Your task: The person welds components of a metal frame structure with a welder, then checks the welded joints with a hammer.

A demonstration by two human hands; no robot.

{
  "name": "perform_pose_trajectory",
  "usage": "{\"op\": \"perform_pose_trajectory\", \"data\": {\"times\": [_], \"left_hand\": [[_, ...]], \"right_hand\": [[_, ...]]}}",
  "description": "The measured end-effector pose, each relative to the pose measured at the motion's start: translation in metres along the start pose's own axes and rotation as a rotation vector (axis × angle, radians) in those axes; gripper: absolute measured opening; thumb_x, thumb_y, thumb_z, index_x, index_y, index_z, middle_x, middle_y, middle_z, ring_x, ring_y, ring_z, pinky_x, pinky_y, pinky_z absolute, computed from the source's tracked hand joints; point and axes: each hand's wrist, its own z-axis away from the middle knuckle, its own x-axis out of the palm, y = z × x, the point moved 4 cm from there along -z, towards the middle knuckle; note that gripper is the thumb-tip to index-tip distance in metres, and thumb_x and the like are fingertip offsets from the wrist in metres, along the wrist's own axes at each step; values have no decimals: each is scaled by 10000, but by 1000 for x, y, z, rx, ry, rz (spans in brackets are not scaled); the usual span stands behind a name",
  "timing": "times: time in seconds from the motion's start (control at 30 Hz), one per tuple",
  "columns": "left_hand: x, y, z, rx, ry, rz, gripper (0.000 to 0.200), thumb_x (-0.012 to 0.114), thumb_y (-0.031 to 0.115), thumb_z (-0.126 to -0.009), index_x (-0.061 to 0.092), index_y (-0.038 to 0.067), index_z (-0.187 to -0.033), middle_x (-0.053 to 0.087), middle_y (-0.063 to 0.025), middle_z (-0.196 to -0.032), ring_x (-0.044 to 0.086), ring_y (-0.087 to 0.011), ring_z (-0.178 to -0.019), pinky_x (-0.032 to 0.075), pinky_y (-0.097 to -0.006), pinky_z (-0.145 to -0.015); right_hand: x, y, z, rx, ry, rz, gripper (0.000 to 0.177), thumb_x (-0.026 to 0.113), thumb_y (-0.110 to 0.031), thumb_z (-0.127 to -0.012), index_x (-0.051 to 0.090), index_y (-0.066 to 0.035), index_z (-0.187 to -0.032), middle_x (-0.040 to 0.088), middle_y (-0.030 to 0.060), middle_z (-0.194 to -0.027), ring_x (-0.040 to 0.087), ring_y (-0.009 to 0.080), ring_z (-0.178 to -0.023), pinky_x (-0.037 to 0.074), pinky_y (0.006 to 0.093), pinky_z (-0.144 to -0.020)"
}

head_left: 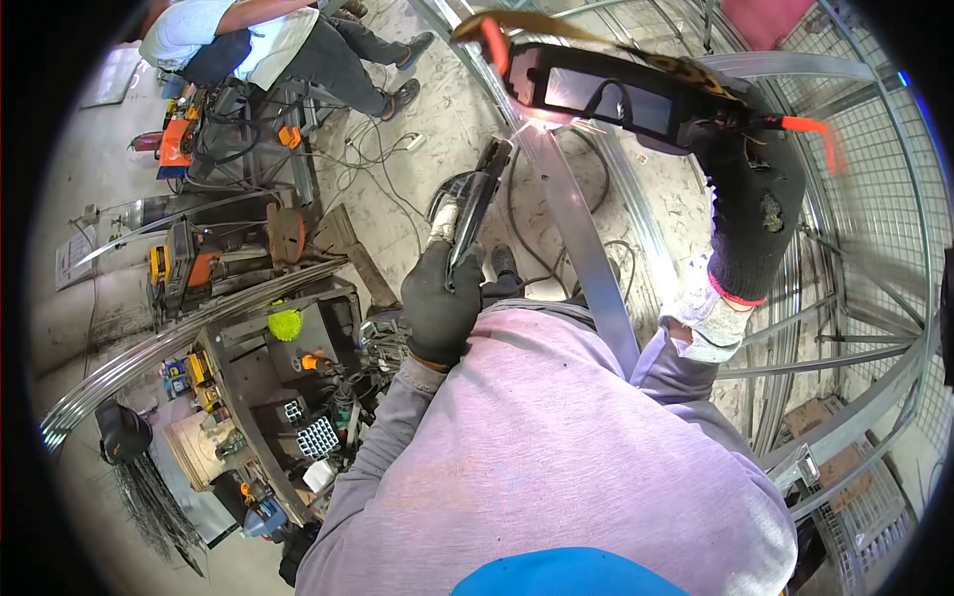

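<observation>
Landmark: the flat metal beam [586, 238], running from the wearer's waist outward, both long edges visible along most of its length.
Left hand: gloved left hand [442, 313], left of the beam; fingers wrapped closed around the handle of the welding tool [475, 204].
Tool position: just left of the beam's far end, tip angled toward it; a bright glow [540, 121] shows at that end.
Right hand: gloved right hand [760, 199], right of the beam, holding the dark shield [606, 99] by its right end; fingers partly hidden, exact closure not determinable.
Shield edges: lower edge above the beam's far end, overlapping it in view.
Room, left: floor [437, 109] shows beyond the tool, crossed by cables [383, 179]; the open-topped cart [268, 437] stands well left of the beam.
Room, right: mesh panel [899, 189] and curved framing bound that side.
Other person: seated [268, 50], far left of the beam.
</observation>
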Motion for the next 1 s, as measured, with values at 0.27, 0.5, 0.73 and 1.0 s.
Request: {"op": "perform_pose_trajectory", "data": {"times": [0.27, 0.5, 0.73, 1.0], "left_hand": [[-1, -4, 4, -222, -44, 108, 314, 650, 318, -968, 670, 5, -956, 637, -56, -626, 655, -170, -589, 559, -368, -841], [1, -10, 3, -30, -20, -32, 330, 686, 343, -955, 678, 18, -897, 620, -69, -597, 638, -234, -561, 416, -454, -1105], [7, -16, 6, -51, 4, -75, 310, 716, 310, -942, 677, 11, -868, 633, -66, -619, 632, -215, -566, 545, -404, -755], [5, -15, 6, 7, 28, -49, 300, 718, 313, -949, 698, 17, -906, 651, -87, -666, 635, -194, -576, 495, -361, -549]], "right_hand": [[5, 5, 0, -38, -228, -19, 269, 701, -128, -971, 707, 13, -1200, 747, 70, -1021, 673, 121, -830, 525, 258, -704], [-1, 7, -6, -36, 10, 194, 179, 701, -145, -960, 768, -70, -1108, 694, -4, -751, 593, 53, -615, 442, 235, -540], [-3, 0, -4, -32, 117, 161, 272, 720, -222, -965, 741, -3, -1125, 660, -2, -850, 559, 93, -770, 429, 270, -696], [-7, 4, -4, 16, 59, 111, 339, 715, -266, -974, 737, 20, -1154, 695, 20, -933, 575, 105, -828, 455, 281, -754]]}}
